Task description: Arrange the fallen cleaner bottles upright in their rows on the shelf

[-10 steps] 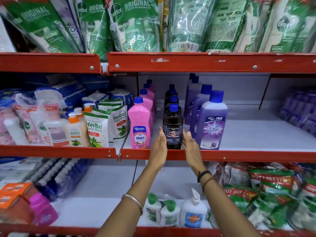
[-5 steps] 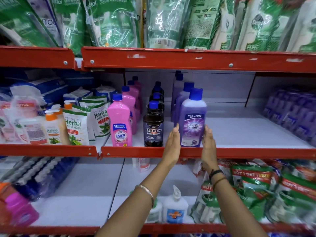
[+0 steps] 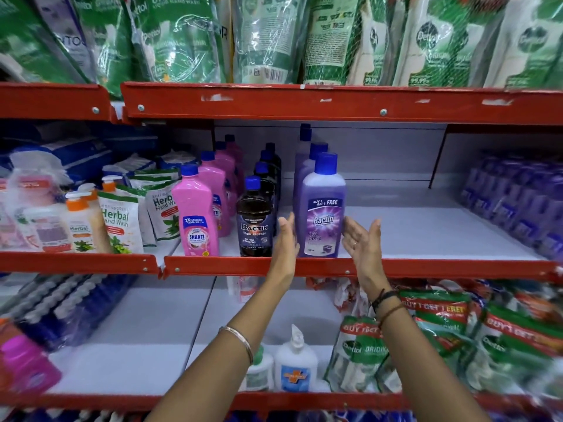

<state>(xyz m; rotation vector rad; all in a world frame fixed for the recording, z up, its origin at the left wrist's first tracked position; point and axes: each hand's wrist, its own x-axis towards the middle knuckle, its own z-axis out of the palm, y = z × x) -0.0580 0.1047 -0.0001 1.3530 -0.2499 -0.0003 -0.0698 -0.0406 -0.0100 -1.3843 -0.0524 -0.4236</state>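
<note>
Three rows of cleaner bottles stand upright on the middle shelf [image 3: 426, 266]: pink Shakti bottles [image 3: 195, 220], dark Bactin bottles [image 3: 255, 222] and purple Bactin bottles [image 3: 323, 214]. My left hand [image 3: 286, 239] is flat and open beside the left side of the front purple bottle, touching or nearly touching it. To that bottle's right, my right hand [image 3: 362, 242] is open with fingers spread, a small gap away from it. Neither hand grips anything.
Herbal hand wash pouches and pump bottles [image 3: 115, 220] fill the shelf to the left. Shrink-wrapped purple packs [image 3: 515, 202] sit at the right end. Green refill pouches [image 3: 189, 38] hang over the upper shelf. White bottles [image 3: 295, 363] and pouches lie on the lower shelf.
Both hands went from the dark bottle to the front purple bottle, held its sides, and now the right hand has come off it and opened outward.
</note>
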